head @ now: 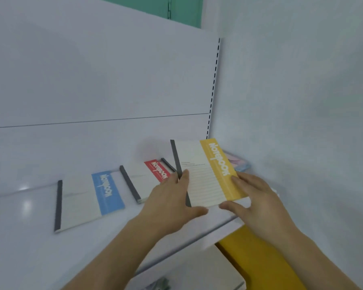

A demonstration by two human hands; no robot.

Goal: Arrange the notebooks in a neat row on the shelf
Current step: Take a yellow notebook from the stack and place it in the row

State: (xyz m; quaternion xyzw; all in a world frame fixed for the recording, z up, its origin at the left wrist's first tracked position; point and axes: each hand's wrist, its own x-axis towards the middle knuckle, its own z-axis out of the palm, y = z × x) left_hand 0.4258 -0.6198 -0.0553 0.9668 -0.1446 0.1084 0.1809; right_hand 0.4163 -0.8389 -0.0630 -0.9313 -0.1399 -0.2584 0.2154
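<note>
On the shelf: white glossy shelf (29, 237) carrying flat notebooks in a row.
Held notebook: cream notebook with yellow band and dark spine (205, 172), at the row's right end, lifted at its far edge.
Left hand (172, 204): thumb and fingers pinching its spine edge.
Right hand (254, 199): gripping its yellow edge.
Neighbours: red-banded notebook (149, 178), then blue-banded notebook (86, 201), lying flat to the left.
</note>
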